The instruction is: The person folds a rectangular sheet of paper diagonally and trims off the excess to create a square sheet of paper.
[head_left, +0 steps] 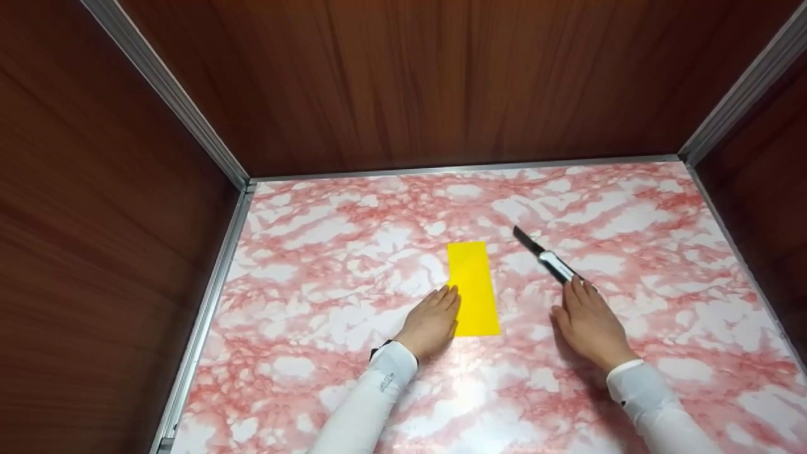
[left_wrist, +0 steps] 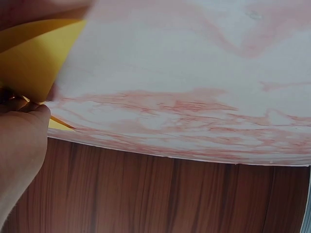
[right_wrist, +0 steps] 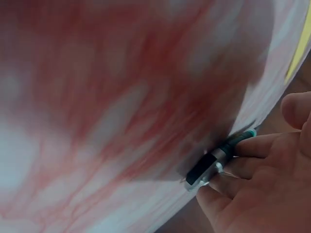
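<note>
A strip of yellow paper (head_left: 477,290) lies on the marbled tabletop in the head view, its long sides running away from me. My left hand (head_left: 430,318) is at its left side. In the left wrist view, the fingertips pinch the edge of the yellow paper (left_wrist: 36,56), which bends up there; part of the hand is cut off. Right of the paper lies a utility knife (head_left: 556,266) with a black blade pointing up and left. My right hand (head_left: 592,321) touches the handle's near end with extended fingers. In the right wrist view, the thumb stands apart from the knife (right_wrist: 206,167).
The tabletop (head_left: 315,302) has a red and white marbled surface, shiny near the front. Dark wood-grain panels (head_left: 403,82) rise behind it and at both sides. Metal edging (head_left: 208,302) runs along its left side.
</note>
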A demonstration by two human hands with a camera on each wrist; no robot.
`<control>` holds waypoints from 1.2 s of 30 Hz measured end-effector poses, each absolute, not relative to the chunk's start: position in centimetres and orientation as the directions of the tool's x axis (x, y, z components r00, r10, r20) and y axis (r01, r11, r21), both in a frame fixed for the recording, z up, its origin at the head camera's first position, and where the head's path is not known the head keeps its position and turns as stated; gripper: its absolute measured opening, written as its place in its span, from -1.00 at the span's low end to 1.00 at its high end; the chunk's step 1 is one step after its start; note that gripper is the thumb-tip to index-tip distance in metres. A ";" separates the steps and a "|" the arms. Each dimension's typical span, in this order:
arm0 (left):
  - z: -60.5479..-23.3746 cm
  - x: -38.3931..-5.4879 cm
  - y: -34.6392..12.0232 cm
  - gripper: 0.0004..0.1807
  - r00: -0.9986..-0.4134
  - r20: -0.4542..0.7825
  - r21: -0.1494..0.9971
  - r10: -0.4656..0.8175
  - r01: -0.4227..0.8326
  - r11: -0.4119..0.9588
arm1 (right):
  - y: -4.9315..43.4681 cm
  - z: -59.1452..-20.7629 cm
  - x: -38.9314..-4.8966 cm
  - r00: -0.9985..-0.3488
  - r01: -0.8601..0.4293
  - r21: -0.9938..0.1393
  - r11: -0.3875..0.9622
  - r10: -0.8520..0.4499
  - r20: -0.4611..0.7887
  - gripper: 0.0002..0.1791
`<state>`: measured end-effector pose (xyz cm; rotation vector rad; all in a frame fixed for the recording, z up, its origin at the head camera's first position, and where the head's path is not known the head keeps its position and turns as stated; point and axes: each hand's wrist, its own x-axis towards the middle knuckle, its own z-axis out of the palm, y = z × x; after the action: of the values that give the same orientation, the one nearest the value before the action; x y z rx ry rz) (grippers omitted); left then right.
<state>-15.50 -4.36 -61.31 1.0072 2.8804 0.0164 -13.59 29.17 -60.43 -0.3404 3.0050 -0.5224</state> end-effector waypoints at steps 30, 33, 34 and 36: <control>-61.6 -15.6 -4.1 -0.42 -0.780 -0.090 0.023 0.619 0.620 0.784 | 28.0 -60.8 -18.1 -0.992 -0.100 -0.402 0.910 -0.059 0.114 -0.47; -61.6 -15.6 -4.2 -0.42 -0.784 -0.098 0.022 0.612 0.614 0.789 | 27.8 -60.8 -18.3 -0.991 -0.104 -0.395 0.913 -0.061 0.118 -0.52; -61.6 -15.6 -4.2 -0.42 -0.785 -0.103 0.024 0.610 0.611 0.791 | 27.7 -60.9 -18.3 -0.991 -0.106 -0.395 0.913 -0.063 0.121 -0.55; -61.6 -15.5 -4.2 -0.41 -0.789 -0.108 0.028 0.605 0.606 0.795 | 27.6 -60.9 -18.3 -0.989 -0.115 -0.390 0.914 -0.068 0.132 -0.59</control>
<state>-15.53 -4.22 -61.56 0.9719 2.8699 -0.0123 -18.33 27.59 -60.91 -0.1528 3.1866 -0.6600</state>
